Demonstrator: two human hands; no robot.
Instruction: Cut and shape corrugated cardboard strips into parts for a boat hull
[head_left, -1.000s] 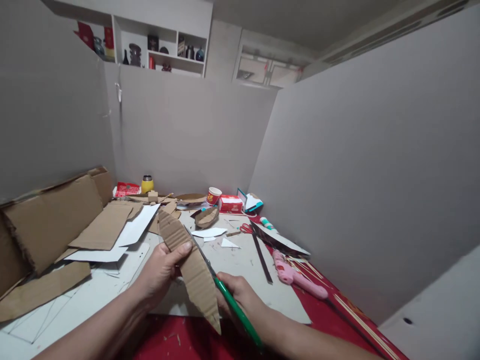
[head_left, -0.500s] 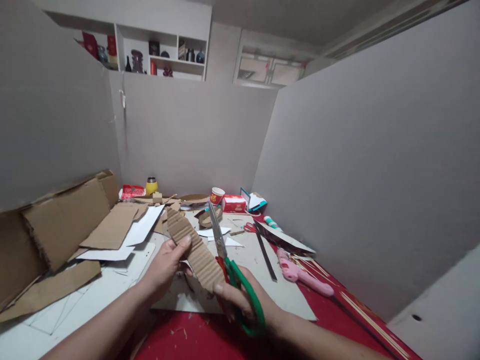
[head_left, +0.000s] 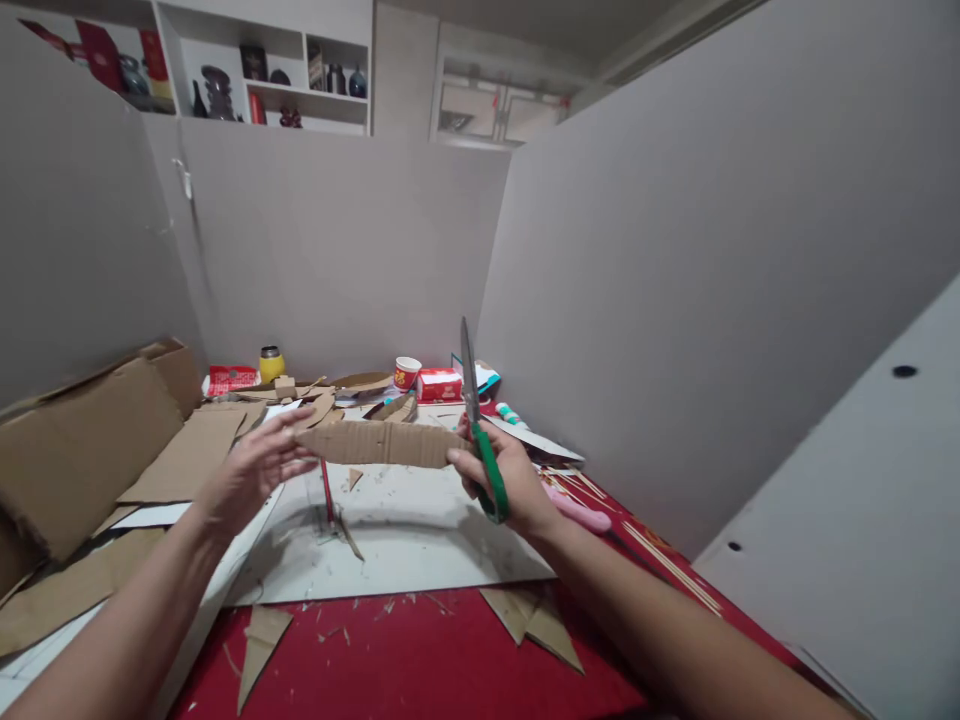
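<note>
A corrugated cardboard strip (head_left: 390, 443) with a pointed left end is held level above the white board (head_left: 405, 550). My right hand (head_left: 506, 470) pinches its right end between thumb and fingers. That same hand grips green-handled scissors (head_left: 489, 470), their metal blades pointing up. At the strip's left tip, my left hand (head_left: 262, 460) has its fingers spread, fingertips beside or lightly touching the cardboard. Below the strip a thin red stick-like thing (head_left: 327, 492) stands on the board. Cardboard scraps (head_left: 262, 640) lie on the red tablecloth (head_left: 390, 660) in front.
Large cardboard pieces (head_left: 90, 450) lean and lie at the left. Along the back are a yellow jar (head_left: 271, 365), a paper cup (head_left: 406, 374) and a red box (head_left: 439, 385). To the right are a pink glue gun (head_left: 581, 512) and thin wooden sticks (head_left: 675, 570). Grey partitions (head_left: 675, 280) enclose the table.
The strip has swung from slanted to level. My left hand has loosened its pinch and spread its fingers. My right hand has risen with the scissors, and the view has shifted right.
</note>
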